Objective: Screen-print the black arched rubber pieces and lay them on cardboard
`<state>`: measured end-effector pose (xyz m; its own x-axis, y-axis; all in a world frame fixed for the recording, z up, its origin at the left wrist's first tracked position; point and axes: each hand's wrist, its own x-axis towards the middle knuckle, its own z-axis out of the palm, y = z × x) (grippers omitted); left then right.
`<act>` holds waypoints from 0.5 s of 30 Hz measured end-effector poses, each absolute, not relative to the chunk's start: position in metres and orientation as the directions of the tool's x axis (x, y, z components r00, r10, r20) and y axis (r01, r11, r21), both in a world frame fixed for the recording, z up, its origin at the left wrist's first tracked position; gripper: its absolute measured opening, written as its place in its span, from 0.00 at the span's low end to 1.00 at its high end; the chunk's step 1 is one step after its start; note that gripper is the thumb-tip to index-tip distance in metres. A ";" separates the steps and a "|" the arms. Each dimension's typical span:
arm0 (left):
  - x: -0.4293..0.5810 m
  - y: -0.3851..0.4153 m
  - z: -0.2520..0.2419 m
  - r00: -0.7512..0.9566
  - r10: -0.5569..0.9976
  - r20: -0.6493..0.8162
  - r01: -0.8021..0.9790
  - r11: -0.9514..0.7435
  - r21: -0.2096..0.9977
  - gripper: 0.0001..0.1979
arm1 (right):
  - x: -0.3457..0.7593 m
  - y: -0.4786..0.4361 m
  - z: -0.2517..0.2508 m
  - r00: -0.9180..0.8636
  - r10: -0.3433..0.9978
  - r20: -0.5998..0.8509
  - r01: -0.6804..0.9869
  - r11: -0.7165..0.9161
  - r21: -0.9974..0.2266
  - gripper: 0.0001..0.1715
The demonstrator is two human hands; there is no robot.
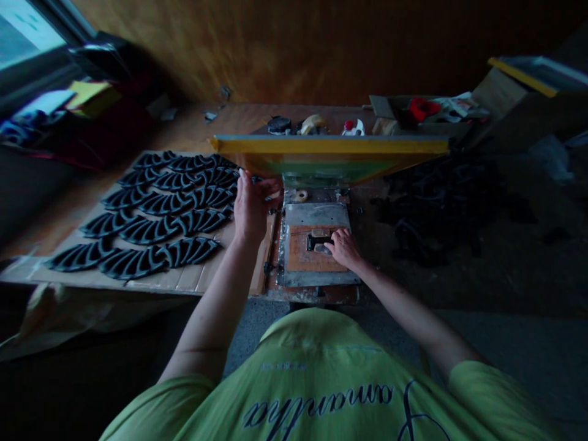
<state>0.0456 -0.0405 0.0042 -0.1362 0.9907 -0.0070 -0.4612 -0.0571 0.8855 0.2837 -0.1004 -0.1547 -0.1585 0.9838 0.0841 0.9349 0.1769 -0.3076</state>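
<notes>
My right hand [344,248] pinches the right end of a small black piece [316,242] with a wider left end. This piece rests on an orange-brown board [303,262], which lies on a grey metal plate [316,214]. My left hand [252,207] is raised beside the left end of a tilted screen frame [331,146] with a yellow-taped edge. Its fingers look spread, with nothing visible in them. Left of that hand, black fan-shaped pieces with pale ribs [151,222] lie in several rows on cardboard [204,272].
A dark heap of black pieces [427,202] lies on the right of the bench. Behind the frame are a tape roll [279,125], a red-capped bottle [350,127] and an open box [383,107]. Another frame [542,76] rests at the far right.
</notes>
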 end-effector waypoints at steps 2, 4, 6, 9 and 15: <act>0.057 -0.066 -0.019 -0.108 0.984 -0.145 -0.466 0.078 0.882 0.15 | 0.270 -0.103 -0.147 -0.084 0.996 0.006 0.953 0.082 -0.291 0.09; 0.070 -0.101 -0.052 0.140 0.880 -0.454 -0.350 0.473 0.809 0.20 | 0.260 -0.109 -0.136 -0.027 0.999 -0.021 0.941 0.018 -0.337 0.09; 0.083 -0.135 -0.084 0.340 0.701 -0.627 -0.258 0.711 0.654 0.22 | 0.245 -0.123 -0.130 -0.057 0.998 0.019 0.916 0.060 -0.396 0.09; 0.097 -0.161 -0.116 0.375 0.671 -0.640 -0.406 0.739 0.538 0.21 | 0.216 -0.152 -0.131 -0.292 0.950 0.110 0.848 0.310 -0.431 0.07; 0.050 -0.125 -0.137 0.027 0.833 -0.552 -0.304 0.533 0.789 0.14 | 0.273 -0.141 -0.136 -0.375 0.906 0.195 0.809 0.423 -0.408 0.10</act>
